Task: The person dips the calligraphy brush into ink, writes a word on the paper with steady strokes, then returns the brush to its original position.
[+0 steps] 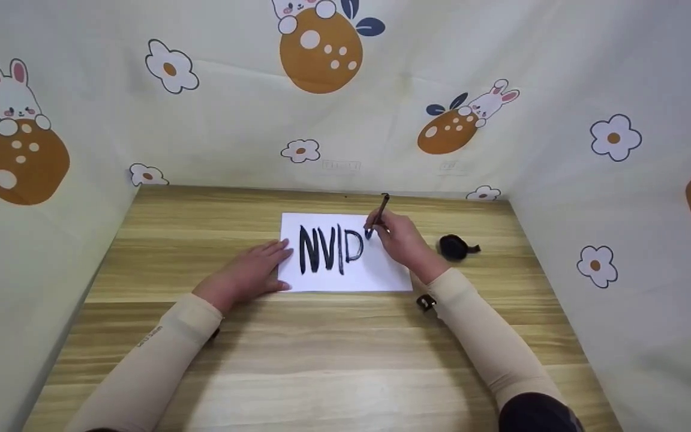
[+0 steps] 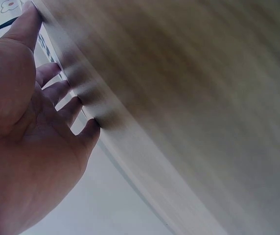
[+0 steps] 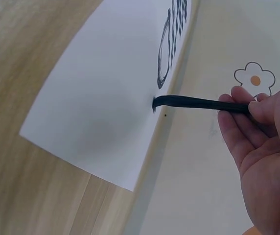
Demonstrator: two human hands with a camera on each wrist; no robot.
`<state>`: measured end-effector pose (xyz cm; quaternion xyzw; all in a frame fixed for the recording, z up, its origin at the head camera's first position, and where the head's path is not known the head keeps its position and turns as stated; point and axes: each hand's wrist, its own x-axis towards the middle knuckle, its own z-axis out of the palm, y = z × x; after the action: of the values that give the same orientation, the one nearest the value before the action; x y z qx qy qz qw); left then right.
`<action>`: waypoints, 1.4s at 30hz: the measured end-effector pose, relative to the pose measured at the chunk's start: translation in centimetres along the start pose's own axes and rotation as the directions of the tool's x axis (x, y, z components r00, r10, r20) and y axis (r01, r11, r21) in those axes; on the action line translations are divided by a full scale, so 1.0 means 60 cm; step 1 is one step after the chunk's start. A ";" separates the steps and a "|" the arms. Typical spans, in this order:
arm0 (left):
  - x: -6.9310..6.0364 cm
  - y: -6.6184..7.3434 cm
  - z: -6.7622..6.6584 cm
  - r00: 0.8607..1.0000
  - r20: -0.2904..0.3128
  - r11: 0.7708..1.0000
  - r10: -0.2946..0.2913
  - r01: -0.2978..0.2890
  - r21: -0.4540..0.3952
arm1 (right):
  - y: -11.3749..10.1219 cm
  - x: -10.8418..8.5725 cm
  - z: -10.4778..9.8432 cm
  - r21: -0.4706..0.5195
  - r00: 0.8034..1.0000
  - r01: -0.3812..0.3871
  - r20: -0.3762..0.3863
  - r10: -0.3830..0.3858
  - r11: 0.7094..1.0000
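A white sheet of paper (image 1: 345,282) lies on the wooden table, with the strokes "NVID" in black ink across its left and middle part. My right hand (image 1: 402,240) pinches a dark writing brush (image 3: 194,102) between thumb and fingers. In the right wrist view the brush's tip touches the paper just beside the last letter. My left hand (image 1: 249,271) rests on the paper's left edge, its fingers spread and fairly straight; in the left wrist view the same hand (image 2: 37,132) shows its palm side, with fingertips along the edge.
To the right of the paper sits a small round black dish (image 1: 453,246) with a short handle. A small black object (image 1: 425,302) is by the right wrist. Patterned cloth walls (image 1: 219,132) enclose the wooden table (image 1: 333,360) at the back and both sides.
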<state>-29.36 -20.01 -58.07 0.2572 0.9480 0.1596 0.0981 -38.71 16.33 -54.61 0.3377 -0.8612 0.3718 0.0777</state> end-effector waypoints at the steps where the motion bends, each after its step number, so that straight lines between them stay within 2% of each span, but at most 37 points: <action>1: 0.000 0.000 0.000 1.000 -0.002 1.000 0.001 -0.001 -0.001 | -0.001 0.000 -0.001 0.004 1.000 -0.006 0.006 0.006 1.000; 7: -0.004 0.001 -0.001 1.000 -0.011 1.000 0.007 -0.008 -0.008 | -0.006 -0.001 -0.005 0.049 0.998 -0.038 0.044 0.036 0.998; 17: -0.002 0.002 0.001 1.000 -0.013 1.000 0.010 -0.010 -0.003 | -0.007 -0.007 -0.008 0.096 0.999 -0.018 0.051 0.013 0.995; 27: 0.000 0.003 -0.001 1.000 -0.003 1.000 -0.005 0.005 -0.022 | -0.010 -0.010 -0.012 0.100 0.995 -0.053 0.093 0.044 0.994; 42: 0.000 0.002 0.001 1.000 -0.006 1.000 -0.004 0.004 0.005 | -0.025 -0.019 -0.018 0.085 0.992 -0.045 0.124 0.034 0.995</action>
<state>-29.30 -19.93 -58.08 0.2550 0.9492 0.1579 0.0949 -36.97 16.94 -53.40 0.3459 -0.8536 0.3894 0.0023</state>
